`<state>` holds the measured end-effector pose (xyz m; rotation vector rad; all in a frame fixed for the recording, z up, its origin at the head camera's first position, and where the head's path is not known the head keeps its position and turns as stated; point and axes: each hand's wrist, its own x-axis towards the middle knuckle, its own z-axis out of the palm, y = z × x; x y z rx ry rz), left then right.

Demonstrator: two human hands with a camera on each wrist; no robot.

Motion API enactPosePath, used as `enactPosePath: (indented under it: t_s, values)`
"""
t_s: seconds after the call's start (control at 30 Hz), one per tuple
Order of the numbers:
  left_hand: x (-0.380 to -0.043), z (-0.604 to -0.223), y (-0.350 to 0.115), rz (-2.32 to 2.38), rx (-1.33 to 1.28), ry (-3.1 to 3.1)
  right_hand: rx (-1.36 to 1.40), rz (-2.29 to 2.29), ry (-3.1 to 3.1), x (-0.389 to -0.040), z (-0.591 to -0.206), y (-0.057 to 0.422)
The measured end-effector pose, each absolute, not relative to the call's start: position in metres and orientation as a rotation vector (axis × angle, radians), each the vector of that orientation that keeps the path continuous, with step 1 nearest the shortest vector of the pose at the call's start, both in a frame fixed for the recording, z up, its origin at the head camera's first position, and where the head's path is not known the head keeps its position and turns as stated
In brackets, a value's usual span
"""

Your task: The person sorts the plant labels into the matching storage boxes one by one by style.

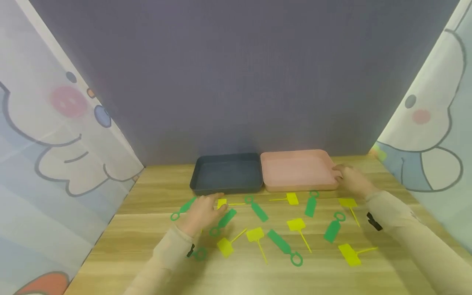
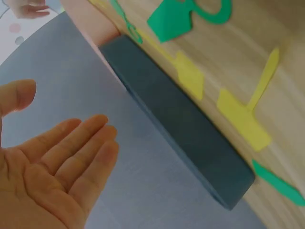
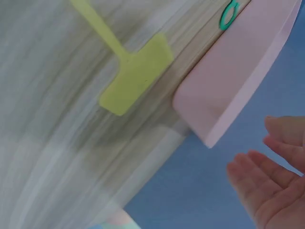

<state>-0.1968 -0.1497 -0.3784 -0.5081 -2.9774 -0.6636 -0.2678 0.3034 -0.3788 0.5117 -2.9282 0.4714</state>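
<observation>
In the head view my left hand hovers over the tabletop just in front of a dark blue-grey tray, among yellow T-shaped plant labels and green tags with ring ends. The left wrist view shows that palm with fingers extended and nothing in it. At the right end of a pink tray is my right hand, its fingertips overlapping the rim in the head view. Seen from the right wrist, its fingers are loosely bent, holding nothing.
Both trays stand side by side at the back of the wood-grain table, before a dark grey panel. Printed cartoon sheets flank both sides. Several labels and tags lie scattered over the table's middle and right.
</observation>
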Motion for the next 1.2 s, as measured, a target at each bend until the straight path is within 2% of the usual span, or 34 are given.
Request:
enactPosePath:
  t_s: [0.33,0.6,1.2]
  values:
    - [-0.189,-0.397,-0.15,-0.767,-0.656,-2.955,0.396,0.452,-3.028,-0.29,-0.392,0.321]
    - [-0.19,-0.403,-0.156,-0.813,-0.608,-3.001,0.352,0.464,-3.087,-0.307,-0.4,0.326]
    - [-0.187,-0.413,-0.152,-0.826,-0.656,-2.977,0.213,0.75,-3.067,-0.313,-0.404,0.337]
